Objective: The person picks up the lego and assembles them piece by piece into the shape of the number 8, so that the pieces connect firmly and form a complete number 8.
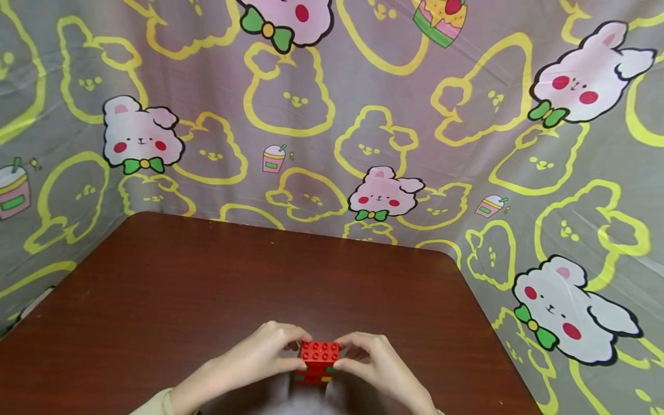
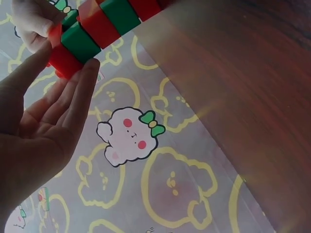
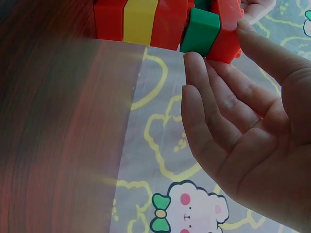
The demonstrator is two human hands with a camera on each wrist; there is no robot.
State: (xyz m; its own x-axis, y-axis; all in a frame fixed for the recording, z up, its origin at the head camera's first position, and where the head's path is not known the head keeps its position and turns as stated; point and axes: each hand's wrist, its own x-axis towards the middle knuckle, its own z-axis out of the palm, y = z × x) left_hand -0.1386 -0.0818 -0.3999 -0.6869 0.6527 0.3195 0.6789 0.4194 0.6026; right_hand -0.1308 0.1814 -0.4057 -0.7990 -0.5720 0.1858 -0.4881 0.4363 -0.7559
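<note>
A tower of toy building bricks point(image 1: 314, 372) stands near the front of the table, with a red studded brick point(image 1: 320, 351) on top. Under that come green, red and yellow bricks in layers. At its left end, my left hand point(image 1: 261, 354) pinches the red top brick between thumb and fingers. My right hand point(image 1: 381, 363) pinches the same brick at the right end. In the left wrist view, a green brick point(image 2: 81, 42) sits right beside the fingertips. The right wrist view shows another green brick point(image 3: 201, 30) and a yellow brick point(image 3: 140, 22) lower in the tower.
The dark brown wooden table point(image 1: 270, 276) spreads out beyond the tower. A grey curtain point(image 1: 311, 150) printed with yellow outlines and white bears hangs along its back and sides.
</note>
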